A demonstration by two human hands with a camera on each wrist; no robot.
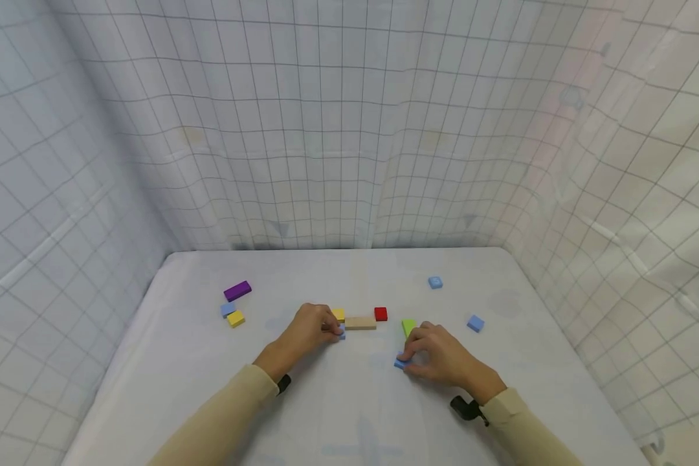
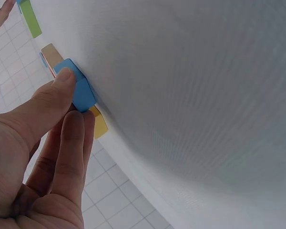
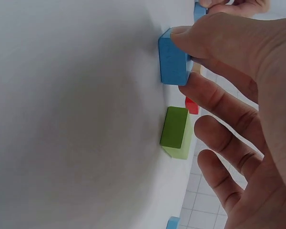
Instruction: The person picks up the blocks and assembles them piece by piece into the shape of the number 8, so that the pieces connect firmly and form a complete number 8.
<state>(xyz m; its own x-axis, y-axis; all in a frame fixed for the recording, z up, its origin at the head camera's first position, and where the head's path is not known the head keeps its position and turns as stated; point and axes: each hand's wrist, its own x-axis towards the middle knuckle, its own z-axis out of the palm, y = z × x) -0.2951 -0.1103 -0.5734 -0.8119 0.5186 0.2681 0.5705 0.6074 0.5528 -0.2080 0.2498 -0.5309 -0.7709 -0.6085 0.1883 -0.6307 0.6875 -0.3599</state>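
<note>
In the head view, the left hand [image 1: 313, 325] pinches a first blue block [image 1: 342, 332], mostly hidden by its fingertips, at the left end of a wooden block [image 1: 360, 323]. A yellow block [image 1: 338, 314] shows only partly behind that hand. The right hand [image 1: 439, 353] pinches a second blue block [image 1: 400, 362] on the white table [image 1: 338, 414]; its fingers cover part of it and the near end of a green block [image 1: 408, 326].

In the left wrist view, thumb and fingertips close narrowly on the first blue block, which covers part of the wooden one. The yellow block peeks out past the fingers; the right hand is cut off at the corner.

In the right wrist view, thumb and forefinger hold the second blue block by opposite ends, the other fingers loose. A red block [image 3: 192, 106] is partly hidden, and another blue block [image 3: 173, 223] is cropped by the bottom edge.
</note>
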